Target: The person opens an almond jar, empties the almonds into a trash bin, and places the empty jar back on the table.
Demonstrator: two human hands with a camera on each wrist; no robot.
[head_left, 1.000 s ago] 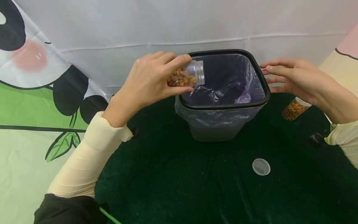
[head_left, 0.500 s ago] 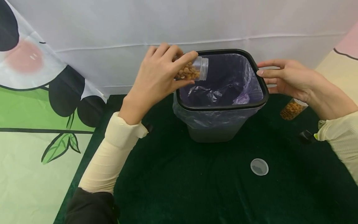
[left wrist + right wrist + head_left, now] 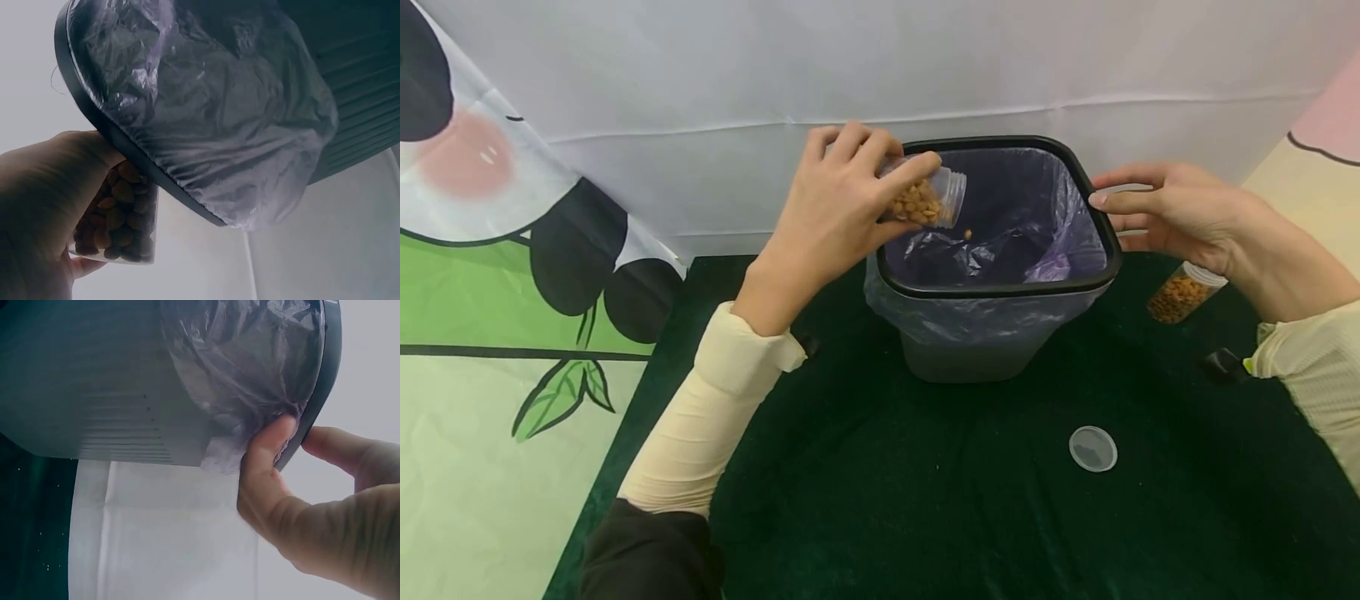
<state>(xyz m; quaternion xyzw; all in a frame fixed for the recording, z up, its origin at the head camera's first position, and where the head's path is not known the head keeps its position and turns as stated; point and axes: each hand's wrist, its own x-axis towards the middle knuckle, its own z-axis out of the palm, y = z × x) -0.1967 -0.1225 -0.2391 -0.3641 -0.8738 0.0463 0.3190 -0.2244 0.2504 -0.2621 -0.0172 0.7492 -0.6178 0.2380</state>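
My left hand [image 3: 823, 225] grips a clear plastic jar [image 3: 950, 200] of almond-like nuts, lidless and tipped with its mouth over the trash bin [image 3: 962, 354]. A single nut [image 3: 967, 235] shows just below the mouth, against the bin's inside. In the left wrist view, the nuts [image 3: 117, 215] fill the visible part of the jar behind the bin's rim. A purplish translucent bag lines the bin and folds over its black rim [image 3: 992, 292]. With thumb and fingers, my right hand [image 3: 1187, 221] pinches the rim's right side, as the right wrist view also shows.
A second jar [image 3: 1180, 298], white-capped and filled with small orange-brown pieces, lies tilted beneath my right wrist. A round translucent lid [image 3: 1093, 449] lies on the dark green cloth [image 3: 925, 500]. Behind the bin hangs a white backdrop [image 3: 737, 75].
My left hand has moved right with the jar, whose mouth now tips further down, and a nut has appeared below it. My right hand has closed in on the bin's rim.
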